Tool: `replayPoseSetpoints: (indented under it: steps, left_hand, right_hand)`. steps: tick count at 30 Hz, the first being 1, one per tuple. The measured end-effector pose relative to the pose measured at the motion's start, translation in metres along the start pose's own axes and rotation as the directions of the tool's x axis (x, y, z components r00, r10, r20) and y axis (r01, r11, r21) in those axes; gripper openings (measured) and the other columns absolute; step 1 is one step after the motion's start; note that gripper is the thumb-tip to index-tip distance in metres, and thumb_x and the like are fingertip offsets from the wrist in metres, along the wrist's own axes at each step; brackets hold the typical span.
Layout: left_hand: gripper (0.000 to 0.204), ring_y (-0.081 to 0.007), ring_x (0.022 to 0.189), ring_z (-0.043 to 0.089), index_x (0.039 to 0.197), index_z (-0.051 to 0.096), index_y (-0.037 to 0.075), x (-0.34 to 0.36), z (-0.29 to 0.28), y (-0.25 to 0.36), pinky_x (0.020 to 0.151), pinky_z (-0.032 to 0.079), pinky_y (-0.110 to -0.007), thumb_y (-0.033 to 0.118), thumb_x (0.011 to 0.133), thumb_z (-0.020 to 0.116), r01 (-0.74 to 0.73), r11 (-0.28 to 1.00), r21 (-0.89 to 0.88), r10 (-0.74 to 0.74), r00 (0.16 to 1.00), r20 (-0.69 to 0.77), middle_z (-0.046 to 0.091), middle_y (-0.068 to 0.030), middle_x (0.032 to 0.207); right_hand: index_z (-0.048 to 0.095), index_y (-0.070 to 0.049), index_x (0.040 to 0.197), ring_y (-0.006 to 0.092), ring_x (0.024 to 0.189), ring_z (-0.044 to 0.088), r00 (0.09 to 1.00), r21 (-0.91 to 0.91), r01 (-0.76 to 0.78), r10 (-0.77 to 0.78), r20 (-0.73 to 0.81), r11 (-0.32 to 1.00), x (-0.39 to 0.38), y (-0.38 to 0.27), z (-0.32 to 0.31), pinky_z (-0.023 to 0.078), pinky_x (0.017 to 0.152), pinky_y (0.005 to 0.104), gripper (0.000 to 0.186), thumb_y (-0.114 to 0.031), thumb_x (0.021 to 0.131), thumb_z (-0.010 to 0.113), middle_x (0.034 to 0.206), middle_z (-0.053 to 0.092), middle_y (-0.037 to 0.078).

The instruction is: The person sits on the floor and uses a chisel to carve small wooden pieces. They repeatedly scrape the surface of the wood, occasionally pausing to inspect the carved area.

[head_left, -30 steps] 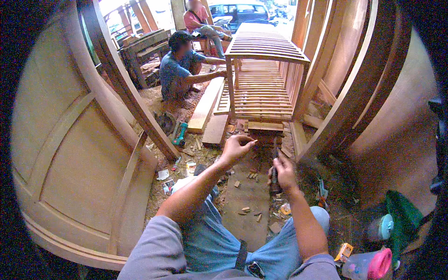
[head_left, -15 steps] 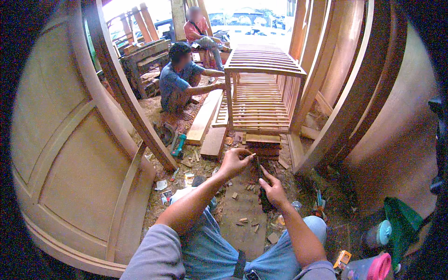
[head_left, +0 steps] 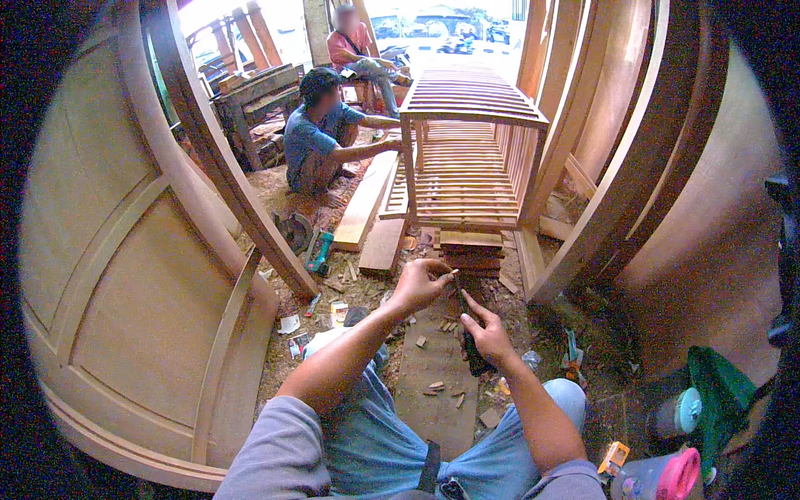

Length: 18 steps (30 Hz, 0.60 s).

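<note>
My left hand (head_left: 419, 286) pinches a small pale piece of wood (head_left: 454, 272) between thumb and fingertips, out in front of my knees. Close beside it, my right hand (head_left: 492, 337) is wrapped round a dark knife-like tool (head_left: 476, 357), index finger stretched along it. Its narrow upper end points toward the wood piece; whether the two touch, I cannot tell. Beneath my hands, a flat board (head_left: 435, 375) lies on the ground between my legs, with several small wood offcuts (head_left: 435, 387) scattered over it.
Ahead stands a slatted wooden frame (head_left: 475, 117), gripped by a crouching person (head_left: 321, 137); another person (head_left: 358, 50) sits farther back. Wooden panels (head_left: 142, 333) rise at both sides. A teal-handled power tool (head_left: 318, 252), planks (head_left: 385, 246) and a pink-lidded container (head_left: 667, 477) are around me.
Both hands keep their grips, with only slight movement. The view has tilted a little, and the crouching person's arms have shifted slightly at the slatted frame.
</note>
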<state>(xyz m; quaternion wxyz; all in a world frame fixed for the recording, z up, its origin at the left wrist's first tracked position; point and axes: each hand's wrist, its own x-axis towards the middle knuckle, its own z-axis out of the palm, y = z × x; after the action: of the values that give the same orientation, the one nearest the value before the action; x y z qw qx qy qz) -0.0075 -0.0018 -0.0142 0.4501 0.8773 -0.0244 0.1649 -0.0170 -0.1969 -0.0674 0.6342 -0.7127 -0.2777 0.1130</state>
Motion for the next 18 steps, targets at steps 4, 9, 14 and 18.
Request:
replayPoseSetpoints:
  steps: [4,9,14,18]
  left_hand:
    - [0.021,-0.0221,0.074,0.066,0.09,0.07,0.002,0.0003,0.0002,-0.0008,0.07,0.052,-0.034,0.018,0.078,0.069,0.014,1.0,0.004,-0.014,1.0,0.02,0.069,-0.0129,0.086]
    - [0.021,-0.0218,0.075,0.066,0.091,0.07,0.002,0.0009,0.0008,-0.0042,0.07,0.052,-0.033,0.016,0.076,0.068,0.031,0.999,0.012,-0.032,0.999,0.04,0.069,-0.0129,0.086]
    - [0.022,-0.0215,0.074,0.066,0.092,0.07,0.003,-0.0002,0.0,-0.0084,0.07,0.052,-0.033,0.013,0.073,0.067,0.006,1.0,0.006,-0.006,1.0,0.028,0.069,-0.0132,0.085]
    - [0.021,-0.0215,0.073,0.066,0.092,0.07,0.003,-0.0002,0.0002,-0.0066,0.07,0.053,-0.033,0.012,0.072,0.068,0.015,0.999,0.03,-0.015,1.0,0.027,0.069,-0.0139,0.084]
  right_hand:
    - [0.041,-0.005,0.136,0.0168,0.115,0.048,1.0,-0.004,0.028,-0.028,0.006,1.0,-0.0014,-0.0063,0.0003,0.033,0.101,0.0282,0.046,-0.009,0.091,0.052,0.128,0.053,0.01]
    - [0.042,-0.005,0.136,0.0169,0.116,0.047,1.0,0.023,-0.018,0.017,0.006,1.0,-0.0018,-0.0087,0.0021,0.032,0.102,0.0284,0.046,-0.009,0.091,0.052,0.128,0.053,0.011]
    - [0.042,-0.005,0.135,0.0165,0.114,0.049,1.0,-0.007,-0.02,0.02,-0.005,1.0,-0.0019,-0.0068,0.0036,0.034,0.101,0.0287,0.046,-0.009,0.091,0.052,0.127,0.054,0.01]
    - [0.042,-0.005,0.136,0.0157,0.113,0.049,0.998,0.02,-0.066,0.066,0.004,0.998,-0.0025,-0.0077,0.0034,0.035,0.099,0.0282,0.046,-0.009,0.091,0.051,0.127,0.054,0.009]
